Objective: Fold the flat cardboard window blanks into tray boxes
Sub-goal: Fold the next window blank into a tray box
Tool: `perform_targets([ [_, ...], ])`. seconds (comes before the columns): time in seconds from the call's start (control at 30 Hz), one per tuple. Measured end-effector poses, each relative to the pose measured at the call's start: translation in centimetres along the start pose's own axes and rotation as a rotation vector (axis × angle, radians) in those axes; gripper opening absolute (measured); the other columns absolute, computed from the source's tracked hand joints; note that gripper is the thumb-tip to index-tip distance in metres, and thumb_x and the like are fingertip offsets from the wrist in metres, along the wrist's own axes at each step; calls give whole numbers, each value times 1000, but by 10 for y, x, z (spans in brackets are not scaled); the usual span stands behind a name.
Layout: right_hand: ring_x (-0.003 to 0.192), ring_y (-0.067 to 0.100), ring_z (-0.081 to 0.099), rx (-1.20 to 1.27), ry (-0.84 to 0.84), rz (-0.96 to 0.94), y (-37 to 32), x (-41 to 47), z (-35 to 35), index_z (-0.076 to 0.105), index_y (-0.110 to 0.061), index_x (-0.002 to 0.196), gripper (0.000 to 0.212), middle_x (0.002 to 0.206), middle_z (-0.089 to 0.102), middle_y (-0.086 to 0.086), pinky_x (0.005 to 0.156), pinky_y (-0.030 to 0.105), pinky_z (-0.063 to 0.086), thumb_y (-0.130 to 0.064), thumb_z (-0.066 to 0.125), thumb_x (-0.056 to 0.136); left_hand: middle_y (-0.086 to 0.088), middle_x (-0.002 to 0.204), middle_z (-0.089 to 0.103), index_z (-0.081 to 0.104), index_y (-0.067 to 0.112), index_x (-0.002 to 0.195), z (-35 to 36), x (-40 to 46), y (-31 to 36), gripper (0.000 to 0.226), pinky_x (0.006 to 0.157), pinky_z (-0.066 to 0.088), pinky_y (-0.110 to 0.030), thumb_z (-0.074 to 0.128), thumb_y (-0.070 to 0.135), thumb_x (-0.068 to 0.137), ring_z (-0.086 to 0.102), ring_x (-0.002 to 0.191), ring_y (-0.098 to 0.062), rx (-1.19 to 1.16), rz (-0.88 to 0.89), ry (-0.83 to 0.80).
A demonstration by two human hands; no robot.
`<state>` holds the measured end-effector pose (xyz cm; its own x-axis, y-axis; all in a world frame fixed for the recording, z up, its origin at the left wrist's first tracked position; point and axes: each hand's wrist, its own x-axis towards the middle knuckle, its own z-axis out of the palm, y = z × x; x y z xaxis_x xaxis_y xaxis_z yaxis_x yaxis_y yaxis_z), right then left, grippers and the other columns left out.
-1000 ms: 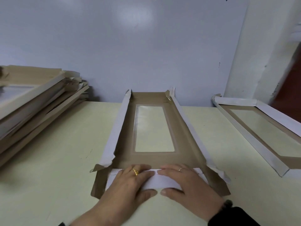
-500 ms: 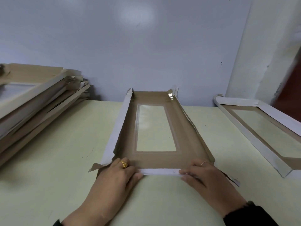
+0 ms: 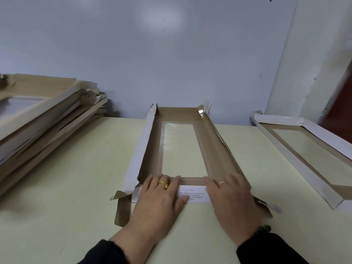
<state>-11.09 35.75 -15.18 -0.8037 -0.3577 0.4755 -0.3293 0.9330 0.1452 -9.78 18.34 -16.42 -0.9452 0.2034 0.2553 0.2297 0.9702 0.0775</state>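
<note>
A brown cardboard window blank lies lengthwise on the pale table, its clear window in the middle and its white long side flaps partly raised. The near end flap, white with small print, lies folded flat toward me. My left hand presses flat on the left part of that flap, fingers straight. My right hand presses flat on the right part, fingers reaching onto the brown panel. Corner tabs stick out at both near corners.
A leaning stack of flat blanks fills the left side of the table. A folded tray box with a window sits at the right. A pale blue wall rises right behind the table.
Half a second ago the near flap stood almost upright between my hands. Now it lies flat again with its printed white face up, and both hands have moved inward onto it.
</note>
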Motion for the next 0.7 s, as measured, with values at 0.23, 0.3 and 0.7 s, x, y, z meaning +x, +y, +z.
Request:
perform_targets([
  [0.23, 126, 8, 46, 291, -248, -81, -18, 3, 15, 52, -18, 130, 46, 137, 50, -4, 107, 25, 20, -39, 35, 93, 11, 156, 5, 6, 35, 146, 8, 2, -5, 54, 114, -4, -29, 16, 54, 96, 0, 142, -7, -54, -51, -128],
  [0.3, 140, 2, 9, 317, -348, -46, -5, 1, 27, 20, -24, 146, 51, 155, 12, -12, 112, 26, -1, -43, 24, 99, 11, 156, -1, 4, 34, 147, 10, 2, -6, 56, 114, -5, -30, 16, 55, 95, -4, 143, -7, -81, -68, -175],
  [0.7, 140, 1, 6, 310, -356, 9, 15, 6, 32, 15, -23, 147, 54, 155, 8, -12, 113, 24, 0, -45, 25, 98, 12, 153, 16, 22, 36, 140, 8, 10, -12, 49, 109, 3, -25, 22, 55, 95, 9, 140, -7, -118, -32, -72],
])
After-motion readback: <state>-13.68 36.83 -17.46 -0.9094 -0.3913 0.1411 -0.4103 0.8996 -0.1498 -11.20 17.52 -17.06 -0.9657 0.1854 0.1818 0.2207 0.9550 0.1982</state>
